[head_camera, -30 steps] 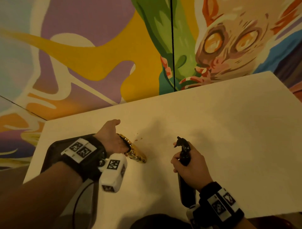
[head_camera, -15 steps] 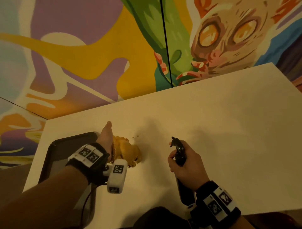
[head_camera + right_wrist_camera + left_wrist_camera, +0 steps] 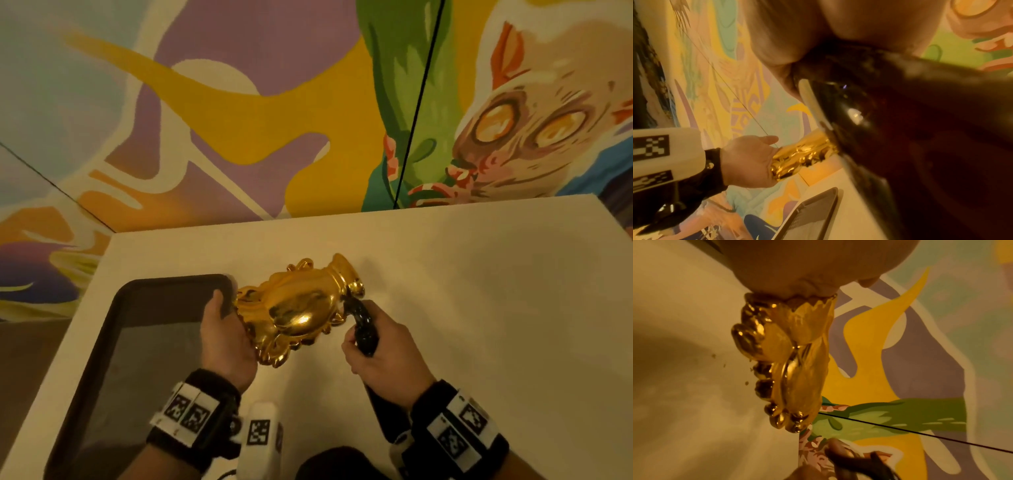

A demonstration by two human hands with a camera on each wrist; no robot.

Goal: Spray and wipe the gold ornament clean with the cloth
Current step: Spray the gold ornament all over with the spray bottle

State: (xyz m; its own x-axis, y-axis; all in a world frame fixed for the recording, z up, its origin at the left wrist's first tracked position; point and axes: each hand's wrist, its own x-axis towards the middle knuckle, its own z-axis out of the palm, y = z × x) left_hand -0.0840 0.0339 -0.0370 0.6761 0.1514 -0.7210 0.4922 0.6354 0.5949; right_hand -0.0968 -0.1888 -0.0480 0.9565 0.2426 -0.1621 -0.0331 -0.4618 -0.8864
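Note:
A shiny gold ornament (image 3: 298,306), vase-shaped with scrolled edges, is held up above the white table (image 3: 479,291) by my left hand (image 3: 222,337), which grips its lower left end. Its broad side faces the head camera. My right hand (image 3: 380,356) is wrapped round a dark spray bottle (image 3: 363,329) whose nozzle sits right against the ornament's right edge. The left wrist view shows the ornament (image 3: 789,363) hanging below the palm. In the right wrist view the bottle (image 3: 890,129) fills the frame, with the ornament (image 3: 803,154) behind it. No cloth is in view.
A dark rectangular tray (image 3: 113,359) lies on the table's left part, just left of my left hand. A few small crumbs (image 3: 723,365) lie on the table. A painted mural wall (image 3: 239,102) runs along the table's far edge.
My left hand has lifted the ornament off the table and turned its broad side up. My right hand has brought the spray bottle in to the ornament's right edge.

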